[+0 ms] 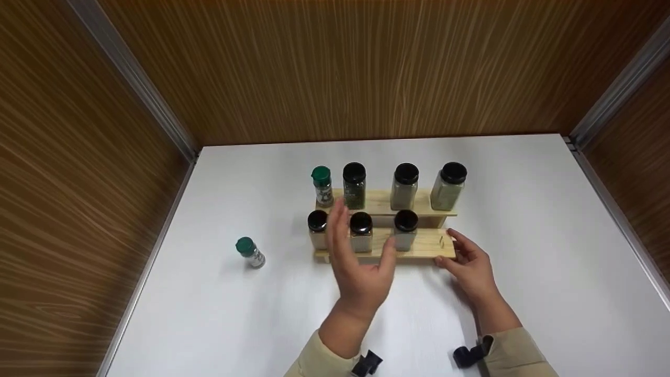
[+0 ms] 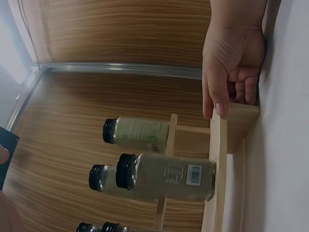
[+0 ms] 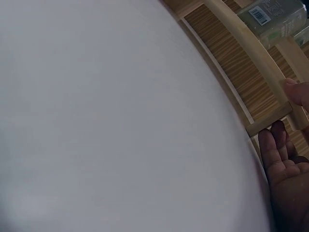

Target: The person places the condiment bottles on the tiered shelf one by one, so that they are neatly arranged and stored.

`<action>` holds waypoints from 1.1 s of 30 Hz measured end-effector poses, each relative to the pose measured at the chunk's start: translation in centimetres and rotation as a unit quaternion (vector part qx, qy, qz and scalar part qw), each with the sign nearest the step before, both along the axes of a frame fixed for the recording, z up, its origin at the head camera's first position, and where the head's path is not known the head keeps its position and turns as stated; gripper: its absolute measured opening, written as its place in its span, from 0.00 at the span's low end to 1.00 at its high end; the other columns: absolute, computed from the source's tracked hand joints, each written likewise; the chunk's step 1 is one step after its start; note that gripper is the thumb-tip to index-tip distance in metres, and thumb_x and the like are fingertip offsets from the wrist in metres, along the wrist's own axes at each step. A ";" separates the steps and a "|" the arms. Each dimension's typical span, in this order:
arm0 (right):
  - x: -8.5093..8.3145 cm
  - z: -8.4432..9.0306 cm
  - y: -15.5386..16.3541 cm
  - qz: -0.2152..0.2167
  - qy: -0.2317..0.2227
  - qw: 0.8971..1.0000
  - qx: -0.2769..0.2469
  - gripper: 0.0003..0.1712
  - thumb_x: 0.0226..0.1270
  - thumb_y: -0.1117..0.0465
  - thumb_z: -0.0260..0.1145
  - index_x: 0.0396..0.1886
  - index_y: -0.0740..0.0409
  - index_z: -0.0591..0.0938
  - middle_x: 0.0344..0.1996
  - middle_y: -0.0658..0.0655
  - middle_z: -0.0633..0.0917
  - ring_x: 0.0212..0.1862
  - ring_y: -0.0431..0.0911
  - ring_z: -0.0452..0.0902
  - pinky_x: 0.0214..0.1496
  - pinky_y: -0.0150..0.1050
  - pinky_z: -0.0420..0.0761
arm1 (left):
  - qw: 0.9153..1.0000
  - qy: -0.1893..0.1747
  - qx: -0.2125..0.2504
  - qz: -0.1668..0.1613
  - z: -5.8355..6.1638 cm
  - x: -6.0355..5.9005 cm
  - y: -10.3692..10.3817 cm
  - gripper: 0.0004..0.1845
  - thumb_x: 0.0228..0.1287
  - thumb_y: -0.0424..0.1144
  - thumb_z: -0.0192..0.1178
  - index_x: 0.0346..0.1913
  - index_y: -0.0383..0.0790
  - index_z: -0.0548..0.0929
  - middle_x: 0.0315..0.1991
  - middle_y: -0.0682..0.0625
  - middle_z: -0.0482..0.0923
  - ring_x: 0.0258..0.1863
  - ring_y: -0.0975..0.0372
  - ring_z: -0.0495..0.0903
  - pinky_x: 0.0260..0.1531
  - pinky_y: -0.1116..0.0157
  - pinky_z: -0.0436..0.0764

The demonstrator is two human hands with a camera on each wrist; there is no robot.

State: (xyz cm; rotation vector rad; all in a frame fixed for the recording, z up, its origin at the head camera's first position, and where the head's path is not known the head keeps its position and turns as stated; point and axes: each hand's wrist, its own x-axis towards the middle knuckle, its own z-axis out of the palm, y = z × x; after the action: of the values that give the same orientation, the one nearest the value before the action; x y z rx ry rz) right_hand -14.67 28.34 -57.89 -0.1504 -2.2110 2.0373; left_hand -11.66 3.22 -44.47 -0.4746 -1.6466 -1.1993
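Left hand (image 1: 361, 262) hovers open, fingers straight and spread, palm turned sideways, holding nothing; it sits just in front of the lower step of the wooden spice rack (image 1: 424, 246), with fingertips up among the front black-lidded jars (image 1: 360, 230). Right hand (image 1: 471, 264) grips the rack's right end, thumb on top of the lower step, fingers curled at the end edge; the left wrist view shows this pinch clearly (image 2: 231, 63). Rack rests on the white surface (image 1: 523, 220), touching the right hand, just beyond the left.

Judged step: steadying the rack while the left hand goes for a front jar. To do it well, keep the right-hand pinch firm and low so the rack doesn't slide, and close the left hand around one jar body only, since neighbours stand close.

Beyond the left hand, the upper step carries three black-lidded jars (image 1: 405, 186) and a green-lidded jar (image 1: 322, 186). Well off to the left of the left hand, a second green-lidded jar (image 1: 250, 252) stands alone on the surface.
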 end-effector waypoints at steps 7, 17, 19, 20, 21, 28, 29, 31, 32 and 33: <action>-0.1 0.0 0.5 0.003 0.009 1.000 0.010 0.45 0.57 0.84 0.75 0.76 0.69 0.73 0.49 0.62 0.82 0.45 0.39 0.83 0.46 0.27 0.85 | 0.999 -0.012 0.025 0.043 -0.3 -0.3 -2.9 0.45 0.52 0.25 0.76 0.71 0.20 0.64 0.74 0.26 0.61 0.76 0.40 0.62 0.76 0.44 0.67; 0.1 0.0 0.7 0.006 -0.007 1.000 0.020 0.44 0.60 0.80 0.76 0.77 0.66 0.72 0.52 0.66 0.80 0.45 0.38 0.83 0.47 0.27 0.85 | 0.990 -0.068 0.028 0.122 -1.4 -0.9 -6.9 0.49 0.50 0.26 0.80 0.75 0.27 0.65 0.77 0.29 0.59 0.77 0.40 0.60 0.73 0.43 0.69; 0.1 0.0 0.7 0.004 -0.009 1.000 0.020 0.44 0.59 0.81 0.76 0.77 0.66 0.73 0.52 0.67 0.80 0.45 0.38 0.83 0.46 0.27 0.85 | 0.986 -0.086 0.027 0.142 -1.8 -1.0 -7.8 0.51 0.49 0.27 0.81 0.76 0.29 0.65 0.78 0.29 0.57 0.77 0.42 0.60 0.73 0.42 0.68; 0.0 0.1 0.6 0.002 -0.009 1.000 0.019 0.44 0.59 0.81 0.76 0.76 0.66 0.73 0.52 0.67 0.80 0.45 0.38 0.83 0.46 0.27 0.85 | 0.984 -0.096 0.026 0.151 -2.0 -1.1 -8.2 0.52 0.48 0.28 0.82 0.76 0.30 0.64 0.78 0.29 0.57 0.77 0.42 0.60 0.73 0.41 0.68; 0.0 0.1 0.6 -0.001 -0.007 1.000 0.018 0.44 0.59 0.82 0.76 0.76 0.67 0.73 0.52 0.67 0.80 0.45 0.37 0.83 0.46 0.26 0.85 | 0.982 -0.105 0.025 0.158 -2.2 -1.2 -8.7 0.53 0.48 0.29 0.83 0.77 0.30 0.64 0.79 0.29 0.56 0.78 0.43 0.60 0.73 0.40 0.67; -0.1 0.1 0.6 -0.003 -0.005 1.000 0.011 0.45 0.58 0.82 0.75 0.76 0.69 0.72 0.52 0.65 0.81 0.45 0.37 0.83 0.46 0.26 0.85 | 0.970 -0.148 0.037 0.192 -4.2 -1.8 -11.3 0.58 0.48 0.33 0.85 0.80 0.31 0.60 0.81 0.29 0.49 0.80 0.43 0.53 0.73 0.37 0.66; -0.1 0.1 0.6 -0.003 -0.007 1.000 0.010 0.45 0.58 0.82 0.75 0.76 0.68 0.72 0.52 0.65 0.81 0.45 0.37 0.83 0.45 0.26 0.85 | 0.967 -0.154 0.040 0.199 -4.5 -1.9 -11.6 0.59 0.48 0.34 0.85 0.80 0.31 0.59 0.82 0.29 0.47 0.81 0.43 0.51 0.74 0.38 0.66; -0.1 0.0 0.7 -0.003 -0.009 1.000 0.011 0.45 0.59 0.82 0.75 0.77 0.68 0.71 0.52 0.65 0.81 0.45 0.37 0.83 0.45 0.26 0.85 | 0.960 -0.169 0.047 0.218 -5.2 -2.0 -12.3 0.60 0.48 0.35 0.86 0.81 0.31 0.57 0.82 0.30 0.45 0.82 0.43 0.49 0.75 0.40 0.65; -0.1 0.0 0.6 -0.003 -0.011 1.000 0.010 0.45 0.59 0.82 0.75 0.77 0.68 0.71 0.53 0.65 0.81 0.45 0.37 0.83 0.45 0.26 0.85 | 0.957 -0.178 0.054 0.225 -5.6 -2.0 -12.7 0.61 0.48 0.34 0.86 0.81 0.31 0.57 0.83 0.30 0.44 0.82 0.44 0.48 0.76 0.40 0.65; -0.1 0.0 0.6 -0.003 -0.012 1.000 0.010 0.45 0.59 0.82 0.75 0.77 0.68 0.71 0.53 0.65 0.81 0.45 0.37 0.83 0.45 0.26 0.85 | 0.953 -0.188 0.060 0.231 -5.9 -2.1 -13.0 0.62 0.48 0.34 0.86 0.81 0.32 0.56 0.83 0.31 0.43 0.82 0.44 0.47 0.76 0.41 0.64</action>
State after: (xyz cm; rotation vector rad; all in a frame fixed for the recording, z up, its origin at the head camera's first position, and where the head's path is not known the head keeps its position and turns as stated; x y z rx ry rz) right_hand -14.72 28.91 -57.93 -0.1789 -2.2417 2.0202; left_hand -13.72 -9.76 -50.37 0.2290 -1.8545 -1.0626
